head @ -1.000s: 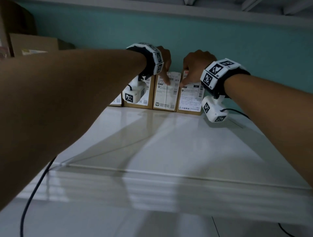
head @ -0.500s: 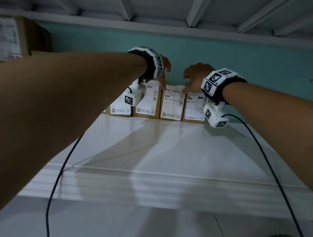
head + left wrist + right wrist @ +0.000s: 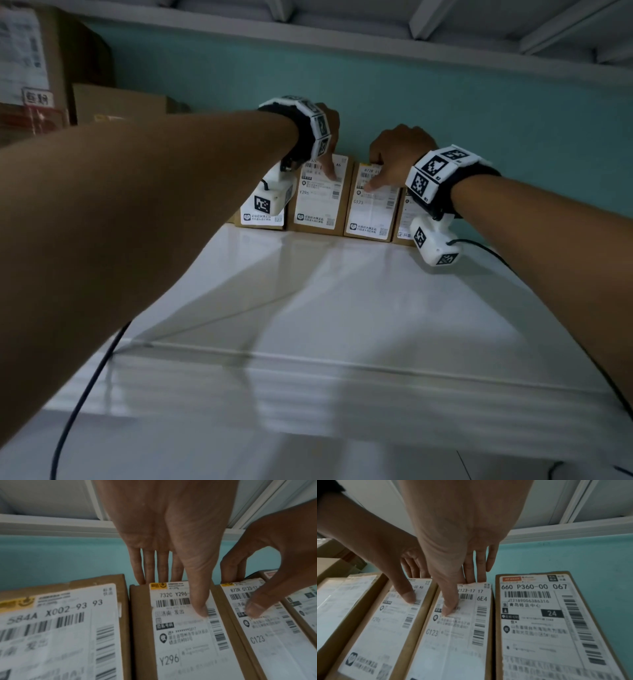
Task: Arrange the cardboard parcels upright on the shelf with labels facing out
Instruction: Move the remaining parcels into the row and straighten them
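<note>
On the white shelf (image 3: 342, 291), against the teal wall, the left hand (image 3: 171, 534) pinches the brown cardboard parcel labelled Y296 (image 3: 180, 649); the right hand (image 3: 462, 534) pinches its neighbour, the brown cardboard parcel labelled C123 (image 3: 453, 642), both upright.

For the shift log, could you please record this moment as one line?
left hand pinches parcel Y296 top | right hand pinches parcel C123 top | four parcels upright, labels out | shelf

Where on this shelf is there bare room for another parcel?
Bare white shelf runs from the row's labelled fronts to the front lip. Against the teal wall it is crowded: four upright brown cardboard parcels stand side by side, both hands gripping the middle two. More cartons stand left.
</note>
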